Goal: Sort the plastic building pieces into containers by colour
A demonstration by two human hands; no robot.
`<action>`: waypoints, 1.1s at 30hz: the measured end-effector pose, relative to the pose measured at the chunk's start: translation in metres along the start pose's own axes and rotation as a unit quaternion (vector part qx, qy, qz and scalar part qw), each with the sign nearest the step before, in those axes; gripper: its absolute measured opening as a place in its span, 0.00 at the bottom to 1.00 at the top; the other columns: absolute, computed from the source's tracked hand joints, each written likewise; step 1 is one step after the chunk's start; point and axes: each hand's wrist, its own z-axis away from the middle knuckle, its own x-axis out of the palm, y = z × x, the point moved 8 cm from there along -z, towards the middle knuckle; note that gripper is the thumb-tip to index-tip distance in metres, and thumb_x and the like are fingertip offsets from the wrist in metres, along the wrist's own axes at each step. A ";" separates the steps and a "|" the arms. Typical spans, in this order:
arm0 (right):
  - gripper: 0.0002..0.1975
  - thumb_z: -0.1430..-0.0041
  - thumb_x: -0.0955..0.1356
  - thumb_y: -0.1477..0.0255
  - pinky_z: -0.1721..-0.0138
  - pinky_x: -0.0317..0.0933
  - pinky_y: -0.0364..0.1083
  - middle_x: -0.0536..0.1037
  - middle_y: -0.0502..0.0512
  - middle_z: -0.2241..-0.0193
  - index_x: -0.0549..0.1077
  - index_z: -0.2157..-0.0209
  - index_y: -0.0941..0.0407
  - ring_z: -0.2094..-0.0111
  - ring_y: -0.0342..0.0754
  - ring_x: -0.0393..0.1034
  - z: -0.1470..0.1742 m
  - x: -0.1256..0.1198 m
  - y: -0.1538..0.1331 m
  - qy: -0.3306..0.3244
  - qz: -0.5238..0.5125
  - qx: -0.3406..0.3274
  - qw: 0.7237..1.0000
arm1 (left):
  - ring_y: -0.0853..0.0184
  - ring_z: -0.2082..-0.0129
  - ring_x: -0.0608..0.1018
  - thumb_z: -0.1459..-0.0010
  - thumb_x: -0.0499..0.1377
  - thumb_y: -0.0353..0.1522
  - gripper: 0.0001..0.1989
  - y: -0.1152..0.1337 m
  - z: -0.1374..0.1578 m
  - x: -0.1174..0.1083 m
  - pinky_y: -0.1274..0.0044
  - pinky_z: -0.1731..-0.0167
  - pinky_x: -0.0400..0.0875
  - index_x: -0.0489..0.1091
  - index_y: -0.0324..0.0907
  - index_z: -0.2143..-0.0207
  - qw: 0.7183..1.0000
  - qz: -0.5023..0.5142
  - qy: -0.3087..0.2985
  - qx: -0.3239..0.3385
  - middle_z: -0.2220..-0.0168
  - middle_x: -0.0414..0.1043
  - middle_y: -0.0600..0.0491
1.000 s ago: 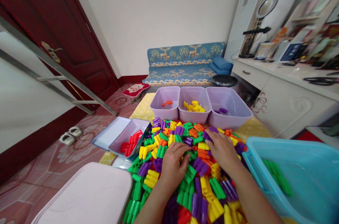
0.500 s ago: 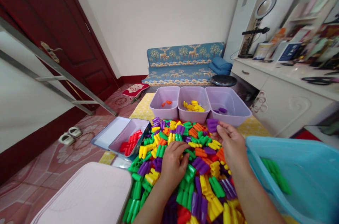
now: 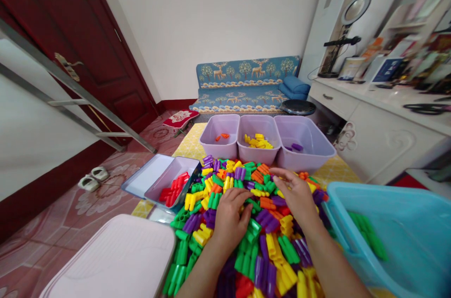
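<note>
A heap of plastic tube-shaped building pieces (image 3: 248,258) in green, yellow, purple, orange and red covers the table in front of me. My left hand (image 3: 232,213) rests on the heap, its fingers bent loosely and the thumb apart, beside green pieces (image 3: 254,230); its fingertips are partly hidden. Over the right side of the heap, my right hand (image 3: 294,192) has its fingers stretched out, with no piece visible in it. Just beyond it stands a lilac bin (image 3: 306,159) holding a few purple pieces (image 3: 296,147).
Two more lilac bins hold orange pieces (image 3: 224,135) and yellow pieces (image 3: 259,141). An open box (image 3: 151,178) with red pieces (image 3: 174,189) is at left, near a pale lid (image 3: 116,260). A blue tub (image 3: 408,213) with green pieces (image 3: 368,234) stands at right.
My right hand has moved slightly left and down from the lilac bin's front, its fingers now extended. The purple piece it held is no longer visible in it. My left hand stays put.
</note>
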 end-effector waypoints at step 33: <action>0.18 0.43 0.69 0.64 0.48 0.61 0.52 0.77 0.54 0.52 0.73 0.50 0.51 0.50 0.52 0.70 0.018 0.026 0.000 -0.064 0.177 -0.185 0.965 | 0.65 0.58 0.77 0.48 0.60 0.23 0.06 -0.005 -0.033 0.005 0.75 0.55 0.69 0.73 0.42 0.72 0.992 0.120 -0.016 -0.018 0.64 0.76 0.53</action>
